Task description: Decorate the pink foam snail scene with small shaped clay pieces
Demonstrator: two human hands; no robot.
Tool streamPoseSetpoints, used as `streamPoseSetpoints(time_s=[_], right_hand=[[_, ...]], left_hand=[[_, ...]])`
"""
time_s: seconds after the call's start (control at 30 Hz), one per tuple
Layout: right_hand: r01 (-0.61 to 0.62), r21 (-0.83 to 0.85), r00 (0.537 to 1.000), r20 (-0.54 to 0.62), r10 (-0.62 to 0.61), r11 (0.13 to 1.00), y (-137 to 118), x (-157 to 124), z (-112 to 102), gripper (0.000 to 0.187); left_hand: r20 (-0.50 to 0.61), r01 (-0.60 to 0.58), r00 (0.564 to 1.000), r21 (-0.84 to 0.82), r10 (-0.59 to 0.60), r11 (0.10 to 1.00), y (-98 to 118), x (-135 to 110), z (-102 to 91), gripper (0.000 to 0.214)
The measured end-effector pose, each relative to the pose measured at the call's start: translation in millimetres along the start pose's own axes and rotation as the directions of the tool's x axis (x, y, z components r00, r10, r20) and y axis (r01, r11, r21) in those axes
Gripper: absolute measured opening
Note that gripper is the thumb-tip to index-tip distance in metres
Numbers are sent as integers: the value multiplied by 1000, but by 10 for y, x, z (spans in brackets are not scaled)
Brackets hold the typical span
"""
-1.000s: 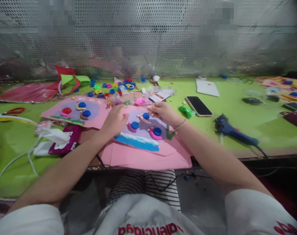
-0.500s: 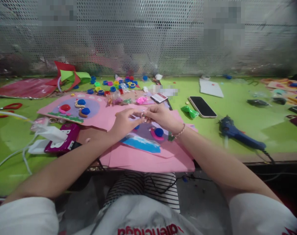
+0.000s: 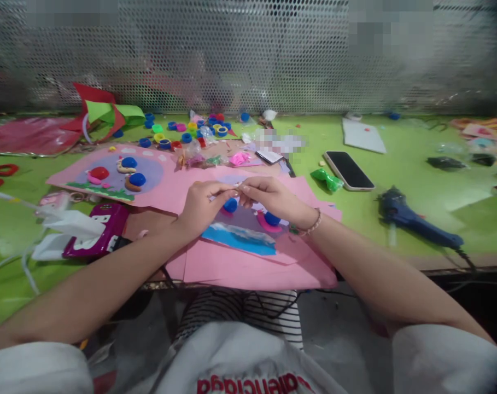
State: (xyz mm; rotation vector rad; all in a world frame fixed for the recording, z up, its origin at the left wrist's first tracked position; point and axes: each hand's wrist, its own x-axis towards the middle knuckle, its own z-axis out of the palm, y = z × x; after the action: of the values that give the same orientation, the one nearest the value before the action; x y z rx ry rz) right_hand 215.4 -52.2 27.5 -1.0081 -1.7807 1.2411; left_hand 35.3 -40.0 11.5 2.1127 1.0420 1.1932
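My left hand [image 3: 205, 207] and my right hand [image 3: 274, 200] meet fingertip to fingertip above a pink sheet [image 3: 248, 271]. Each is closed in a pinch; whatever small thing lies between the fingers is too small to name. Below them, a purple area on the sheet carries a blue cap [image 3: 231, 205] and another blue cap [image 3: 273, 218] with a pink curved piece [image 3: 266, 222] under it. A blue strip [image 3: 240, 239] with a torn white edge lies nearer to me. To the left, a finished-looking pink card [image 3: 71, 176] bears red and blue caps with curved clay-like bodies.
A phone [image 3: 349, 171] and a green wrapped packet [image 3: 327, 179] lie right of the hands, with a blue glue gun [image 3: 416, 221] beyond. A purple power strip [image 3: 96, 230] with white plugs sits left, near red scissors [image 3: 1, 175]. Several bottle caps [image 3: 186, 138] lie at the back.
The fingertips of both hands have shifted slightly and pinch closer together. The whole view has turned a little, so things on the table sit somewhat higher in the picture.
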Motion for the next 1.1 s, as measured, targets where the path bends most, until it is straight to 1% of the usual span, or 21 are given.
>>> streamPoseSetpoints(time_s=[0.1, 0.2, 0.3, 0.4, 0.47, 0.53, 0.63, 0.73, 0.83, 0.93, 1.0, 1.1], right_hand=[[-19, -38, 1000, -15, 19, 999, -17, -6, 15, 30], [-43, -86, 999, -37, 40, 995, -13, -2, 31, 32], [-67, -95, 998, -27, 65, 993, -4, 2, 42, 32], [-59, -90, 998, -5, 58, 994, -16, -5, 42, 28], [-36, -84, 999, -12, 35, 996, -31, -10, 32, 26], [-16, -53, 999, -36, 14, 998, -39, -11, 13, 24], [-9, -3, 997, -73, 9, 1000, -37, -3, -25, 21], [-8, -27, 994, -108, 5, 1000, -39, -1, -54, 25], [17, -92, 992, -121, -29, 996, -47, -16, -52, 26], [92, -171, 992, -70, -105, 981, -36, -34, -19, 24], [156, -246, 984, -44, -172, 957, -13, -38, 5, 23], [211, -397, 962, -79, -262, 893, 20, -34, 23, 24]], left_hand=[[11, -10, 1000, 30, 9, 1000, 17, -17, 8, 16], [-4, -25, 1000, 34, 25, 999, 26, -29, 26, 13], [-18, -32, 999, 23, 32, 999, 31, -31, 29, 11], [-27, -59, 998, 25, 60, 998, 37, -30, 15, 10], [-26, -66, 997, 29, 66, 997, 49, -33, 10, 10], [-13, -25, 1000, 0, 25, 1000, 66, -43, 17, 11], [16, 83, 997, -102, -81, 991, 91, -61, 39, 14], [38, 146, 989, -185, -141, 972, 102, -63, 48, 21], [48, 183, 983, -242, -177, 953, 106, -54, 41, 23], [70, 223, 975, -296, -212, 929, 114, -50, 35, 24], [89, 248, 969, -322, -232, 914, 125, -51, 36, 25], [114, 273, 962, -347, -248, 897, 147, -58, 38, 25]])
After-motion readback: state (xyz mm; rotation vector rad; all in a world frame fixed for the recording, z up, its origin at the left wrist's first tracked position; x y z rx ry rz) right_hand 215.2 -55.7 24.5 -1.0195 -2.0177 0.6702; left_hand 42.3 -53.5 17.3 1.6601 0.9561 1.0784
